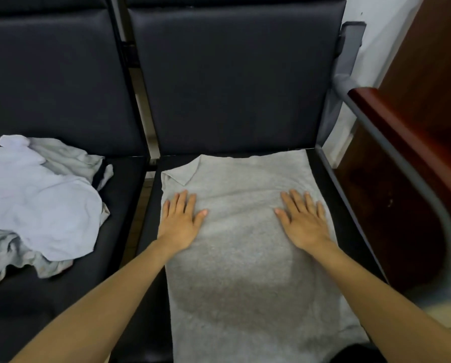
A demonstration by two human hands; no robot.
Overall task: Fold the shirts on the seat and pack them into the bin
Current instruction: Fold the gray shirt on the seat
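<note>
Head view: grey shirt [245,258] is lying spread flat on the right-hand seat [321,174], a long rectangle running from the backrest toward the person. Its fabric is looking nubbly, towel-like; a small corner flap is turning over at the far left edge. Near edge is hanging past the seat front.

Left hand [181,218] is resting palm down on the shirt's left side, fingers spread, gripping nothing. Right hand [304,221] is lying flat the same way on the right side, also open and empty. Both are pressing level with each other, well apart.

On the neighbouring seat [119,200] to the left, a crumpled pile of pale shirts [35,203] is sitting unfolded, whitish-lavender piece on top, grey ones underneath.

A dark wooden panel [413,166] is standing just beside the right armrest [376,132].
</note>
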